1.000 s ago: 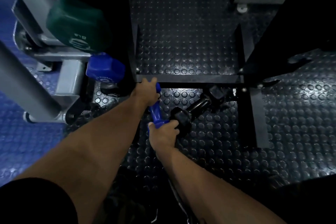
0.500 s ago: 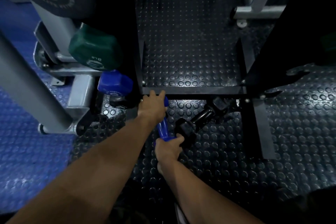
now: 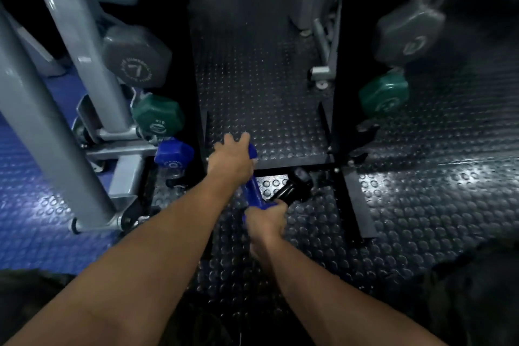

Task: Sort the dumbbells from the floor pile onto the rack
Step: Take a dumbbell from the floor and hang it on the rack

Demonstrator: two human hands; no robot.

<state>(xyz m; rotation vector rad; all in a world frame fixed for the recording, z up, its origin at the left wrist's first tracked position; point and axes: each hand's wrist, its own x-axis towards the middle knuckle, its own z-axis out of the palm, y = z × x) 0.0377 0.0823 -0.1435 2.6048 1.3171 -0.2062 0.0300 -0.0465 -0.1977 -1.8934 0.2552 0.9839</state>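
Above the floor, both hands' grip on blue dumbbell [image 3: 254,191].

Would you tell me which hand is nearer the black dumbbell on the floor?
Right. The right hand sits just beside the black dumbbell; the left hand is farther off, up and to its left.

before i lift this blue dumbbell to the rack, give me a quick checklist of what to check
1. Left hand on the far end of the blue dumbbell: ok.
2. Right hand on the near end: ok.
3. Dumbbell off the floor: cannot tell.
4. Black dumbbell out of the way: not ok, it lies right beside the blue one.
5. Matching blue dumbbell on the rack, low on the left: ok.
6. Free slot beside it: cannot tell.
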